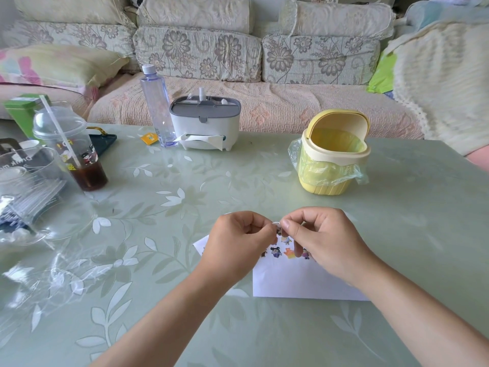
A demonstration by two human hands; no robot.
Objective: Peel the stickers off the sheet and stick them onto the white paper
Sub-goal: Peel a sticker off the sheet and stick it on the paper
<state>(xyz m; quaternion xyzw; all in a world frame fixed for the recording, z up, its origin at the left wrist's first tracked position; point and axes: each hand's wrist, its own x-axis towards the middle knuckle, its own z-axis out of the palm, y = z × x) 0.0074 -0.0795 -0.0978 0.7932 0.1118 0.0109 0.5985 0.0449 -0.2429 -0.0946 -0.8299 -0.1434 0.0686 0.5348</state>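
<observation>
- Sticker [276, 224]: a small pale scrap pinched between both my grips, just above the white paper [296, 282], near the front middle of the counter [172, 186]. I judge it almost weightless, floppy and tacky on one face. It will likely curl and cling to skin, so I would hold it by its very edge.
- Far left: a crinkled plastic bag [39, 207] and a domed cup [71, 149] with dark drink and a straw. The cup looks easy to tip, so that side gives my elbow little room.
- Back, left of centre: a clear bottle [157, 107] and a tissue box [205, 123], well apart from my work.
- Left grip [238, 239]: fingers curled, thumb and forefinger clamped on the sticker's left side.
- Just below the pinch: a row of cartoon stickers [276, 251]. I cannot tell whether they sit on the sheet or already on the paper.
- Right grip [325, 239]: pinching the sticker's right side, with the other fingers curled over the row.
- White paper: thin, and likely to slide on the glossy counter. Its bare lower part offers room to press a sticker down.
- Right: a yellow bin [333, 154] with its lid up stands behind, and beyond it is open counter to the right edge.
</observation>
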